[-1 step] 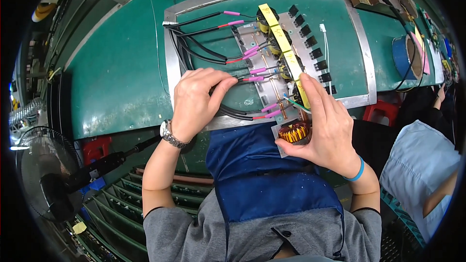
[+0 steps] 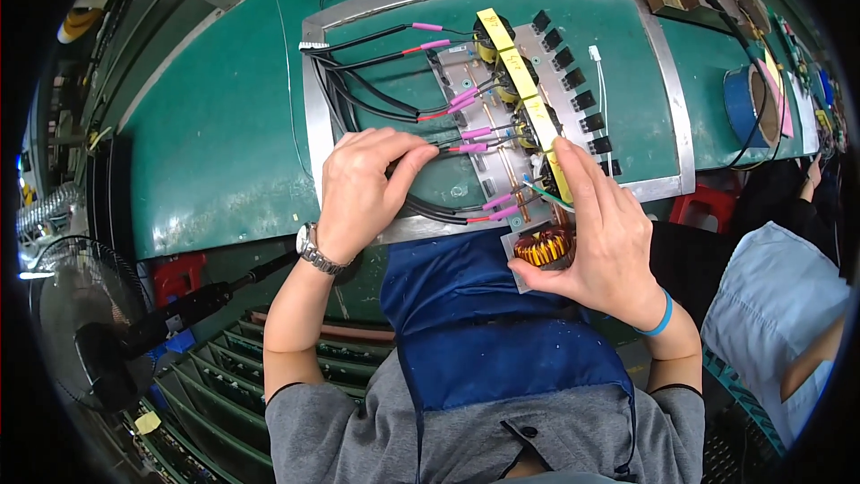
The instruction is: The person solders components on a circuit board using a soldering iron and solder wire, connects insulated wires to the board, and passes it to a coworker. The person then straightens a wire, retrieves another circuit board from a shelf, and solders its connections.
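A long circuit board [image 2: 491,170] lies on the bench with its near end over my lap. Several transformers topped by yellow tape [image 2: 528,94] run along it, and a copper-wound toroid coil [image 2: 543,247] sits at the near end. My left hand [image 2: 363,184] pinches a black cable [image 2: 441,146] just left of its pink sleeve [image 2: 473,148]. My right hand [image 2: 598,237] spans the board's near end. Its index fingertip presses on the yellow tape, and its thumb lies against the edge beside the coil. The palm hides part of the board.
A metal frame [image 2: 661,81] borders the green work surface [image 2: 224,152]. Black clips [image 2: 572,78] line the board's right side. A blue tape roll [image 2: 751,106] stands farther right, next to a co-worker's light blue sleeve [image 2: 761,296]. A fan [image 2: 90,323] is at lower left, near green racks [image 2: 215,394].
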Available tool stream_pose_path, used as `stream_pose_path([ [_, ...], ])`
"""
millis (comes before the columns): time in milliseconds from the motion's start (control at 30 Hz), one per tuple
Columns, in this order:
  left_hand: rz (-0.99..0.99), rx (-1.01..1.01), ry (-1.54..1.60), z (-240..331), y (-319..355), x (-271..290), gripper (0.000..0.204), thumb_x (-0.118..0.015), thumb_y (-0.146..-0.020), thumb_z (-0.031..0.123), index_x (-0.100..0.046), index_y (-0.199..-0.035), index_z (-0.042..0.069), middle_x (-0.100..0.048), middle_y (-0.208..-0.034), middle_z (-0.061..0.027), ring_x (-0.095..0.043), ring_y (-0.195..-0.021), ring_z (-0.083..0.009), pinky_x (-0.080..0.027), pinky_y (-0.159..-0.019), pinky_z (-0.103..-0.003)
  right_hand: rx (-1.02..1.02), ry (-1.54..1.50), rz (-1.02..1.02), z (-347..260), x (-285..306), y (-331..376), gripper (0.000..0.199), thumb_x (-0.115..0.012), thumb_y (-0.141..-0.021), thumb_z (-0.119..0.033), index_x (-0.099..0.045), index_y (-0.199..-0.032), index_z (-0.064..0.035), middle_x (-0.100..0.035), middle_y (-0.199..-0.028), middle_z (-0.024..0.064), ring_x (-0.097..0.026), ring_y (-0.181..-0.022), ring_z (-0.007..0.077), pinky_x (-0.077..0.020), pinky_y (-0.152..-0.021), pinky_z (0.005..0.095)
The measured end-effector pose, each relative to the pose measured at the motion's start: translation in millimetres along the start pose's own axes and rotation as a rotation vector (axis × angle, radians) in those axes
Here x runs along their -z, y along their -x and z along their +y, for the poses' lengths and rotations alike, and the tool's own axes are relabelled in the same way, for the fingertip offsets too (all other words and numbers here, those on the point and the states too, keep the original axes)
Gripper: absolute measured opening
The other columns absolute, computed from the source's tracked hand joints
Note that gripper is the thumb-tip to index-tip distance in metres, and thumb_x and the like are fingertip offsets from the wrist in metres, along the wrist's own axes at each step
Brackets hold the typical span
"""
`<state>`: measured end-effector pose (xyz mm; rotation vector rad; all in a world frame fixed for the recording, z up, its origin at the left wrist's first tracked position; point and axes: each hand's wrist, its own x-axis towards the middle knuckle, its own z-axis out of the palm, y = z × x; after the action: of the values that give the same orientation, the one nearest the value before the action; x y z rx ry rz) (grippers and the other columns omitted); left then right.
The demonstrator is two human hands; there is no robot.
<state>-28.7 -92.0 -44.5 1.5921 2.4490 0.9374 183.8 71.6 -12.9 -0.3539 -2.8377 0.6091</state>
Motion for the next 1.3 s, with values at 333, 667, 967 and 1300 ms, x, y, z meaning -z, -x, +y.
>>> stream_pose_path([
  [333, 0.010, 0.119, 0.211, -4.7, 5.8, -6.0, 0.011, -0.066, -0.086, 0.013, -0.067, -0.081, 0.003, -0.064, -0.073, -0.0090, -0.059, -0.071, -0.0273, -0.043, -0.070, -0.035, 0.203, 0.065, -0.043, -0.6, 51.6, -46.4, 0.064, -0.081, -0.066, -0.031, -0.060, -0.119, -0.0012, -0.060, -0.111, 0.0126, -0.056, -0.094, 0.0301, -0.0408, -0.081, 0.0381],
  [667, -0.007, 0.097, 0.346, -8.5, 2.8, -6.2, 0.010, -0.062, -0.088, 0.010, -0.065, -0.083, 0.002, -0.063, -0.076, -0.0087, -0.058, -0.074, -0.0265, -0.042, -0.072, -0.034, 0.468, -0.074, -0.024, 0.0, 4.2, -92.2, 0.022, -0.078, -0.068, -0.011, -0.064, -0.085, -0.0059, -0.054, -0.083, 0.0041, -0.052, -0.080, 0.0227, -0.0386, -0.074, 0.0358],
  [967, -0.022, 0.089, 0.374, -9.9, 1.7, -4.4, 0.011, -0.063, -0.087, 0.012, -0.064, -0.082, 0.002, -0.063, -0.075, -0.0079, -0.057, -0.072, -0.0262, -0.041, -0.072, -0.034, 0.537, -0.028, -0.023, 2.5, -2.2, -93.3, 0.019, -0.077, -0.070, -0.011, -0.065, -0.084, -0.0045, -0.054, -0.080, 0.0039, -0.052, -0.076, 0.0227, -0.0382, -0.073, 0.0354],
  [1300, -0.005, 0.043, 0.351, -10.6, 1.8, -5.5, 0.010, -0.064, -0.086, 0.012, -0.065, -0.082, 0.003, -0.063, -0.075, -0.0080, -0.058, -0.072, -0.0264, -0.041, -0.071, -0.034, 0.423, -0.046, 0.006, 8.7, -2.1, -98.3, 0.019, -0.075, -0.074, -0.013, -0.064, -0.088, -0.0048, -0.053, -0.081, 0.0051, -0.053, -0.079, 0.0234, -0.0380, -0.073, 0.0354],
])
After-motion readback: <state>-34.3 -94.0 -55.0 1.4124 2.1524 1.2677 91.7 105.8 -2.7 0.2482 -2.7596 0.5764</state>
